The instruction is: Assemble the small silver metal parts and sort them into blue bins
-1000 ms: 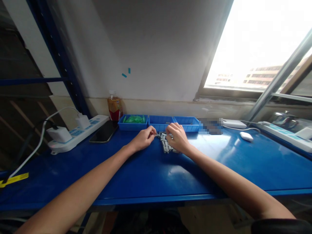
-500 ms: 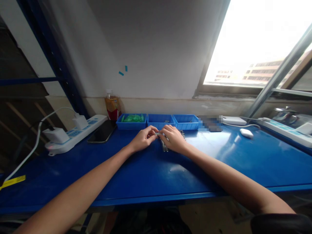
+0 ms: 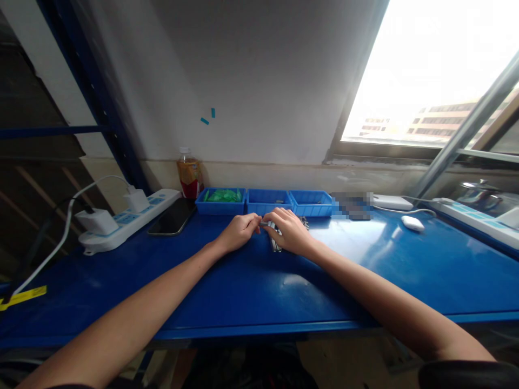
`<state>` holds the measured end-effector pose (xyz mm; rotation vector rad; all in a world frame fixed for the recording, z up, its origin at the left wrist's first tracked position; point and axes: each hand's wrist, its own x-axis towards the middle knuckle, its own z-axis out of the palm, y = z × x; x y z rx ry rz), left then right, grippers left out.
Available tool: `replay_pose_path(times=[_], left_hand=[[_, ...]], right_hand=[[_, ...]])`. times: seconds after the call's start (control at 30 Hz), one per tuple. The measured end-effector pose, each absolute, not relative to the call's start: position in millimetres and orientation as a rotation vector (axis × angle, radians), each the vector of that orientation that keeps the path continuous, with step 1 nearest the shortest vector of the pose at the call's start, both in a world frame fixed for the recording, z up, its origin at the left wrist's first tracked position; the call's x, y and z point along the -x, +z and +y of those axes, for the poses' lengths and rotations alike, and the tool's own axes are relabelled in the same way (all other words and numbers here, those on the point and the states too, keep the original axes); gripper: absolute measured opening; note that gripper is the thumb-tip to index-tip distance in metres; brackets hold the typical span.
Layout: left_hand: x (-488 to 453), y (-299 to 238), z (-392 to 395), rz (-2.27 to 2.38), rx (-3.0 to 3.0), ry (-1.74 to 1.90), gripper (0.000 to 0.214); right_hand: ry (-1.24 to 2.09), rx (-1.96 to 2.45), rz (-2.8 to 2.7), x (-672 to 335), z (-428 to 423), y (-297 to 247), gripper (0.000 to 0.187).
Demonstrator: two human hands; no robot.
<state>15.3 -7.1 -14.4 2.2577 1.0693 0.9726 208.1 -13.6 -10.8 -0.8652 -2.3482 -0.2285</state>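
Note:
My left hand (image 3: 240, 232) is closed in a pinch at one end of a slim silvery metal piece (image 3: 264, 223). The other end of that piece runs into the curled fingers of my right hand (image 3: 292, 232), which partly hide it; its exact kind is too small to make out. Below my right palm, several shiny metal rods (image 3: 276, 247) lie side by side on the blue table (image 3: 243, 286). A small heap of metal parts (image 3: 304, 222) peeks out beyond my right knuckles.
Behind my hands stand three blue bins, one with green pieces (image 3: 223, 195), a middle bin (image 3: 259, 207) and a right bin (image 3: 312, 209). Leftward are a phone (image 3: 172, 217), a power strip (image 3: 152, 202) and a drink bottle (image 3: 190, 175). A white case (image 3: 412, 223) lies right.
My left fingers have closed up more tightly at the metal piece, and more of it shows between my hands. The whole view has shifted slightly.

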Motion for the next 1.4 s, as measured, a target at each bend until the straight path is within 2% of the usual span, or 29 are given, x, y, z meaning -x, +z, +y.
replay_pose_path(times=[0.13, 0.2, 0.3, 0.47, 0.63, 0.9, 1.07, 1.3, 1.4], left_hand=[[-16.8, -16.1, -5.9, 1.052, -2.323, 0.933, 0.040], [-18.2, -18.1, -5.3, 1.032, -2.422, 0.932, 0.031], [-20.0, -21.0, -5.3, 0.979, -2.615, 0.834, 0.030], [-21.1, -21.0, -5.2, 1.010, -2.691, 0.756, 0.022], [-21.2, -20.2, -3.5, 1.050, -2.620, 0.776, 0.008], [-18.9, -19.3, -2.1, 1.092, -2.215, 1.098, 0.013], [-20.9, -18.8, -4.6, 0.973, -2.126, 1.111, 0.016], [-21.6, -12.0, -13.0, 1.017, -2.326, 1.026, 0.022], [-21.6, -11.6, -12.5, 1.074, -2.357, 1.061, 0.021]], right_hand=[[-0.315, 0.910, -2.305, -215.5, -6.5, -2.4, 0.018], [-0.387, 1.026, -2.172, -222.9, 4.2, -0.4, 0.023], [-0.477, 1.220, -1.976, -235.8, 25.4, -3.7, 0.027], [-0.495, 1.416, -1.979, -249.8, 46.2, -13.9, 0.027], [-0.467, 1.298, -2.026, -241.7, 28.4, -10.4, 0.026], [-0.290, 0.873, -2.387, -209.5, -11.6, -8.3, 0.020], [-0.258, 0.869, -2.373, -208.4, -10.8, -8.0, 0.015], [-0.263, 0.971, -2.334, -210.2, -4.9, -10.1, 0.027], [-0.230, 0.973, -2.304, -209.7, -7.2, -9.7, 0.022]])
